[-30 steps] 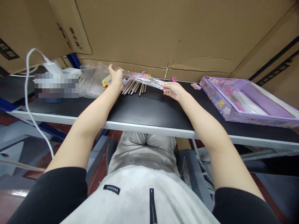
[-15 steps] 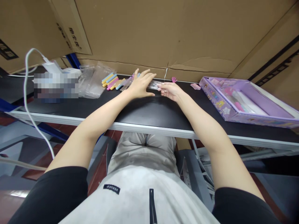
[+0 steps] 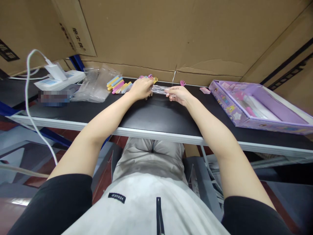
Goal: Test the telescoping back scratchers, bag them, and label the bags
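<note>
From my remote station, I saw the right hand (image 3: 179, 94) pinch one end of a clear plastic sleeve (image 3: 159, 89) above the black table (image 3: 161, 117). The left hand (image 3: 143, 88) curled over the sleeve farther along; whether it gripped, I could not tell. Pastel sticks (image 3: 116, 85) lay left, a purple box (image 3: 226, 107) right.

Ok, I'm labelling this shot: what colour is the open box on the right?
The open box is mostly purple, as the head view shows.
</note>
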A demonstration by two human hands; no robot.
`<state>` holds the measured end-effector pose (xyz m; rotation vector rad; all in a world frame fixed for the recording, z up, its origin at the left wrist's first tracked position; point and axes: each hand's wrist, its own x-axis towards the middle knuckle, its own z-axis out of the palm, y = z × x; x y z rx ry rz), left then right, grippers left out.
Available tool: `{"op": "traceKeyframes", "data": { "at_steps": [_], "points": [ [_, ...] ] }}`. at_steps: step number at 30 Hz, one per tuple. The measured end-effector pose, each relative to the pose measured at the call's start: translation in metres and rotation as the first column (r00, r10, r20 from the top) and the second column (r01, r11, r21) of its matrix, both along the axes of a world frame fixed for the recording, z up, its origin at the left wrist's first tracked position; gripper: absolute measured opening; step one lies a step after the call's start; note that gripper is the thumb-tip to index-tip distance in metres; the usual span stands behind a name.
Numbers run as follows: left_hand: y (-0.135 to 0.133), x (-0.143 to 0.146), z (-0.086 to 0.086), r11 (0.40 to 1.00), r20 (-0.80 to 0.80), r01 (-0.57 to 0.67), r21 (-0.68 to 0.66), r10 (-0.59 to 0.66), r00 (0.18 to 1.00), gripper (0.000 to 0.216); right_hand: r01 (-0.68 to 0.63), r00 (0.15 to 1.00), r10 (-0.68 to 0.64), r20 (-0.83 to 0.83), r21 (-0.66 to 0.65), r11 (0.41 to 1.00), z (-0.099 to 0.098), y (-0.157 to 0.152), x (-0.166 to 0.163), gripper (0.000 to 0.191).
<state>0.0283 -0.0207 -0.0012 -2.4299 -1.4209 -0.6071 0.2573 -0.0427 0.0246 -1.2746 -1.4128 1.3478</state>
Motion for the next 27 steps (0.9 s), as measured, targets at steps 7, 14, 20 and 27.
{"op": "traceKeyframes", "data": {
  "at_steps": [7, 14, 20, 27],
  "points": [
    [0.005, -0.034, 0.011, 0.989, -0.093, -0.065, -0.136, 0.053, 0.994, 0.037, 0.030, 0.999, -0.030, 0.027, 0.010, 1.000, 0.002, 0.004, 0.006, 0.026],
    [0.000, -0.047, 0.021, 0.982, -0.104, -0.132, -0.135, 0.118, 0.988, 0.042, 0.033, 0.999, -0.033, -0.003, -0.016, 0.999, 0.007, 0.004, 0.012, 0.023],
    [-0.003, -0.049, 0.027, 0.986, -0.090, -0.098, -0.134, 0.086, 0.992, 0.035, 0.038, 0.997, -0.040, 0.060, 0.026, 0.999, 0.003, 0.010, 0.018, 0.026],
    [-0.010, -0.039, 0.025, 0.987, -0.058, -0.087, -0.133, 0.080, 0.995, 0.039, 0.022, 1.000, -0.022, 0.012, 0.006, 1.000, 0.005, 0.007, 0.017, 0.027]
  ]
}}
